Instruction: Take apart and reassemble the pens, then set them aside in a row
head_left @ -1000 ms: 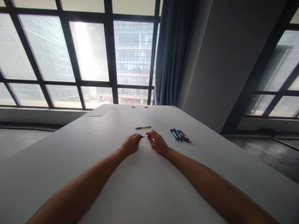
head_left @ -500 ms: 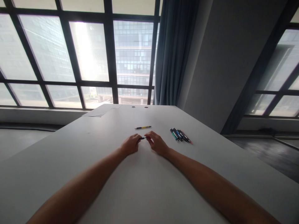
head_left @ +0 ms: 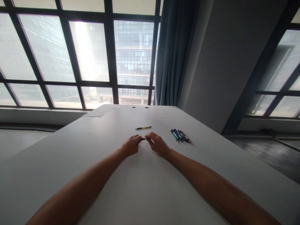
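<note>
Both my hands rest on the white table (head_left: 140, 187), fingertips meeting around a small dark pen (head_left: 142, 139). My left hand (head_left: 131, 145) is curled and pinches one end of the pen. My right hand (head_left: 157, 143) is curled too and pinches the other end. Just beyond them lies a yellow and black pen (head_left: 143, 127). A bundle of several pens (head_left: 181, 135) lies to the right of my right hand.
A sheet of paper (head_left: 102, 111) lies at the table's far left corner. Two cable holes (head_left: 140, 107) sit near the far edge. Large windows and a blue curtain (head_left: 174, 53) stand behind the table. A grey wall rises at the right.
My hands have drawn closer together, closing the small gap between the fingertips over the dark pen. The other pens have not moved.
</note>
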Demonstrator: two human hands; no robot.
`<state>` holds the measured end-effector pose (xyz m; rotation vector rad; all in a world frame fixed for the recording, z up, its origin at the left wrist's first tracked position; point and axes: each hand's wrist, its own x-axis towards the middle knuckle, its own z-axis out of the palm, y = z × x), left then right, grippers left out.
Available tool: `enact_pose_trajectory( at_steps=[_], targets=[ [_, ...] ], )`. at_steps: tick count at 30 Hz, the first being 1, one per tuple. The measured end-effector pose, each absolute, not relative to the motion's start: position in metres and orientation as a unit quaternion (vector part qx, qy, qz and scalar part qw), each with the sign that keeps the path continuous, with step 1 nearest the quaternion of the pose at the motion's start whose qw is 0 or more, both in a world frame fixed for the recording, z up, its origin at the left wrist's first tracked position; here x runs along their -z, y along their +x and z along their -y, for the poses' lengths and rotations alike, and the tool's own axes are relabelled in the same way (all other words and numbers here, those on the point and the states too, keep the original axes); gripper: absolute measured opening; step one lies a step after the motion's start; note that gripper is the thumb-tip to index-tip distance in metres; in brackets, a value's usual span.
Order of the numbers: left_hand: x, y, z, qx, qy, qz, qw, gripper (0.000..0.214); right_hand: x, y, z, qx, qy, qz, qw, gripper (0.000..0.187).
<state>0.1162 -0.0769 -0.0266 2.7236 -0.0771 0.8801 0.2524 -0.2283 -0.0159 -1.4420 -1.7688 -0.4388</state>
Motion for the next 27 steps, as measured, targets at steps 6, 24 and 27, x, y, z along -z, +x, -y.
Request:
enact_pose_trajectory(
  at_steps=[6,24,27],
  targets=[
    [0.0269,0.1161,0.0757,-0.302,0.943,0.036,0.135,0.031,0.0154,0.2520,0.2283,0.180,-0.565,0.702,0.395,0.014],
    [0.0215,0.1121,0.0803,-0.276,0.953,0.040,0.122,0.029,0.0147,0.2487,0.2286,0.135,-0.655,0.641,0.377,0.017],
    [0.0210,0.1125,0.0807,-0.272,0.954,0.036,0.122,0.027,0.0150,0.2501,0.2285,0.111,-0.660,0.631,0.393,0.019]
  ],
)
